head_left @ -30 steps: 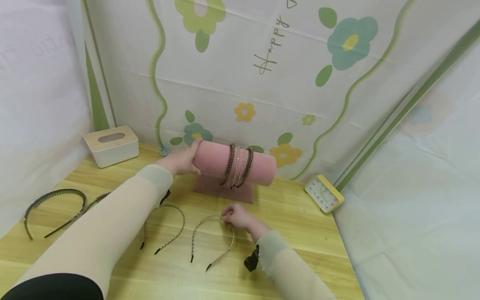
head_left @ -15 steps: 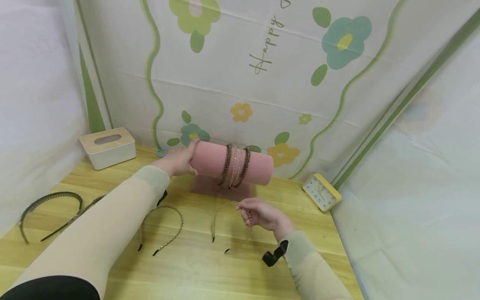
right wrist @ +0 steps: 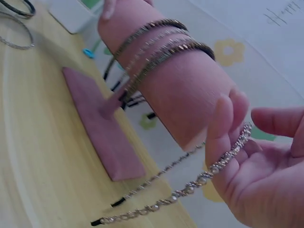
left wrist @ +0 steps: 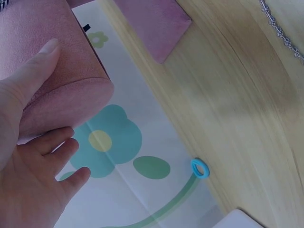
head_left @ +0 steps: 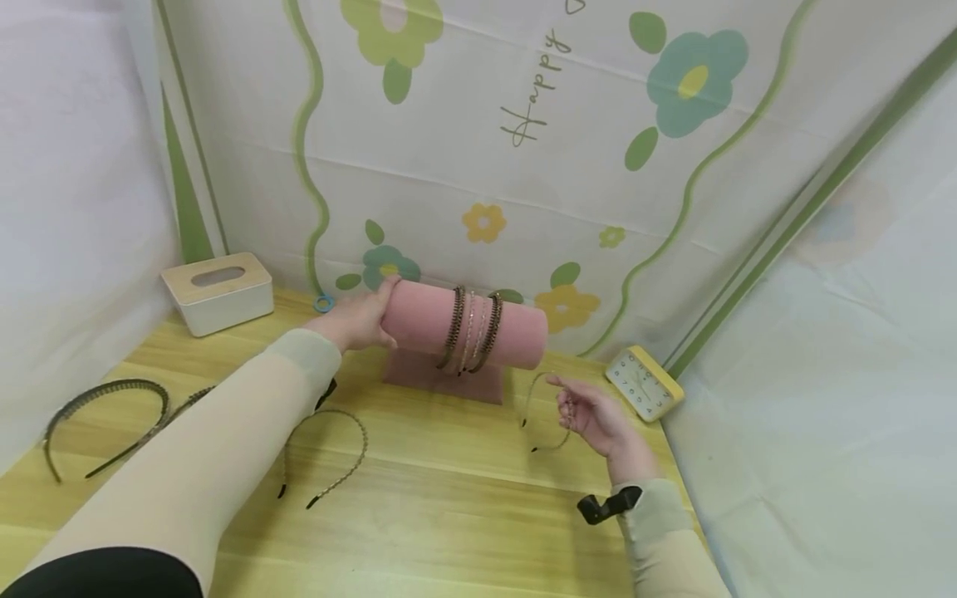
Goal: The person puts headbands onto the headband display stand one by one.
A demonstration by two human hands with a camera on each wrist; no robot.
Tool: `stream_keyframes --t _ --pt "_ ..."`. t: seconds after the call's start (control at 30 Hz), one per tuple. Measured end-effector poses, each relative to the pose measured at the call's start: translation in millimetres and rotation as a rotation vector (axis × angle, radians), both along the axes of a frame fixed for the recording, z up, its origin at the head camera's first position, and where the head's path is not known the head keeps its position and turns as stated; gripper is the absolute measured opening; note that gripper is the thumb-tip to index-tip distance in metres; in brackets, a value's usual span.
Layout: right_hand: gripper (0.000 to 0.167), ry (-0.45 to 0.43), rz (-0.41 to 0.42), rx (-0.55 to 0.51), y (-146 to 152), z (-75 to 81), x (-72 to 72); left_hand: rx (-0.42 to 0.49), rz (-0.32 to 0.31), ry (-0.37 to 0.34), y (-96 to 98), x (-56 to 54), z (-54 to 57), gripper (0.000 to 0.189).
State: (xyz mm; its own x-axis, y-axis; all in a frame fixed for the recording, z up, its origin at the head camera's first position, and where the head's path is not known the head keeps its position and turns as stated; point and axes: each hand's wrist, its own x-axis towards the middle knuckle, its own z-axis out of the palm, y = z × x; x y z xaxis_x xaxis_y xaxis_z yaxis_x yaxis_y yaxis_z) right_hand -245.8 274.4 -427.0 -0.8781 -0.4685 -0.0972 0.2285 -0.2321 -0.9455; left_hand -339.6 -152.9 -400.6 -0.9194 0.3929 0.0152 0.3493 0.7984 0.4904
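A pink velvety headband stand [head_left: 422, 316], a horizontal roll on a flat base, stands near the back wall. Several headbands [head_left: 454, 332] circle its middle, dark toothed ones outside and pale beaded ones between. My left hand [head_left: 359, 320] grips the roll's left end; in the left wrist view its thumb [left wrist: 40, 66] lies along the top and fingertips touch the end face. Past the roll's right end, my right hand [head_left: 598, 423] holds a beaded headband [right wrist: 190, 187] at its curve, the black-tipped ends pointing away from the palm toward the stand base [right wrist: 102, 133].
Another beaded headband [head_left: 364, 448] lies on the wooden table [head_left: 419, 531] near the left forearm. Dark headbands [head_left: 160, 394] lie farther left, partly behind the sleeve. A tissue box [head_left: 224, 303] sits back left, a yellow clock [head_left: 645, 384] back right, and a small blue ring [head_left: 324, 304] by the wall.
My right hand has lifted the beaded headband off the table and carried it right, past the stand's right end. My left hand stays on the stand.
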Motion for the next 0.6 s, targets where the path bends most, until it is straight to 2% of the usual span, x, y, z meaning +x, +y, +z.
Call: stream_keyframes --t 0.17,0.33,0.6 --pt "0.042 -0.015 -0.154 0.002 11.3 12.3 -8.6 0.000 0.005 -0.007 0.6 0.7 0.9 0.116" --pt "0.049 -0.037 -0.272 -0.009 9.5 25.8 -23.8 -0.001 0.004 0.001 1.1 -0.3 0.4 0.116" --pt "0.033 -0.090 -0.414 -0.109 -4.1 45.1 -50.7 0.003 0.008 0.008 1.3 -0.2 0.4 0.117"
